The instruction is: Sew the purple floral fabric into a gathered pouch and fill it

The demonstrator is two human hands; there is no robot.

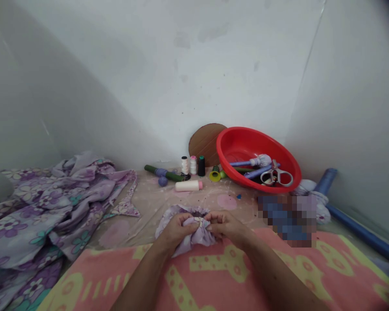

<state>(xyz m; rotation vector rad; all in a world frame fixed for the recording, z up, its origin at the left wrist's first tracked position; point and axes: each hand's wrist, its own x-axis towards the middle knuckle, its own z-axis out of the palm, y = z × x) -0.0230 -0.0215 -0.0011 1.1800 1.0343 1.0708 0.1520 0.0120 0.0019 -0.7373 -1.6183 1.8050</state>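
Observation:
My left hand [177, 230] and my right hand [222, 224] are close together in front of me, pinching a gathered bunch of lilac floral cloth [197, 236] from both sides. The fingertips of both hands meet at the top of the bunch, where a small pale spot shows between them. The cloth puffs out behind and below my fingers. A larger heap of purple-flowered fabric [52, 207] lies to the left of my left hand, apart from it.
A red plastic basin [246, 144] holds scissors [276, 176] and cloth-tied sticks. Several thread spools [193, 165] and a round cardboard piece [205, 142] stand by the wall. A blue tube [363, 233] lies right, beside a pixelated patch [287, 218]. Pink blanket [220, 276] lies beneath my arms.

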